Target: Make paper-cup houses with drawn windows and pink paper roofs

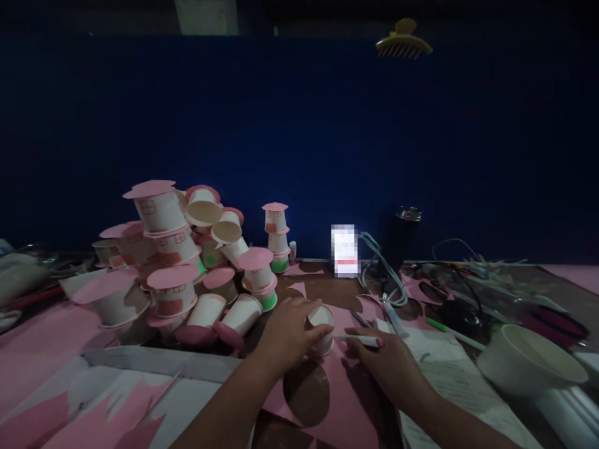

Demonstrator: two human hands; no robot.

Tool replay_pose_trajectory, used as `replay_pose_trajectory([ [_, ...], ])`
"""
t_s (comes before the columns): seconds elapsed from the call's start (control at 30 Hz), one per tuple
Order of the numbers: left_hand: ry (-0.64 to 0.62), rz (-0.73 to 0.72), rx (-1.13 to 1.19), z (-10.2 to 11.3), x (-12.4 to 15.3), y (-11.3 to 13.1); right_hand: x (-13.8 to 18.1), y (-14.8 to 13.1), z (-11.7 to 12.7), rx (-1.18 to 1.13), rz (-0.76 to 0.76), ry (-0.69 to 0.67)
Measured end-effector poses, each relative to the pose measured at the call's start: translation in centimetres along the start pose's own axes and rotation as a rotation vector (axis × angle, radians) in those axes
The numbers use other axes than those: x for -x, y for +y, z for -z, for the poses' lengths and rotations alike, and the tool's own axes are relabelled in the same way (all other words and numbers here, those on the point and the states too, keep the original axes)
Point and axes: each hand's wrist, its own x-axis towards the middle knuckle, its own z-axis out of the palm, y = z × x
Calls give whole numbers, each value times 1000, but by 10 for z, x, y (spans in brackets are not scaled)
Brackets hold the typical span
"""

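My left hand point(286, 333) is wrapped round a small white paper cup point(321, 324) that stands upside down on a pink paper sheet point(349, 399). My right hand point(388, 358) grips a white pen point(358, 340) with a pink end, its tip pointing at the cup's side. A round hole is cut out of the pink sheet just in front of the cup. Both forearms reach in from the bottom of the view.
A heap of paper cups with pink lids point(182, 262) fills the left of the table. A stack of cups point(276, 237), a dark tumbler point(402, 240), cables point(388, 274), a white bowl point(528, 362) and printed papers point(449, 368) lie around. A blue wall stands behind.
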Motion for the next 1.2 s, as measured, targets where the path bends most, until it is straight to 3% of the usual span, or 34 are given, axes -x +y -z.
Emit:
replay_pose_trajectory([
  [0.57,-15,-3,-34,5,-2,5,-10,-3,-4,11,-19,52],
  [0.73,-8,-6,-39,4,-2,3,-7,-2,-5,38,28,54],
  [0.93,-11,-14,-55,4,-3,1,-4,2,3,98,182,-58],
  [1.2,7,-28,-45,1,-2,-3,-6,8,6,134,241,-67],
])
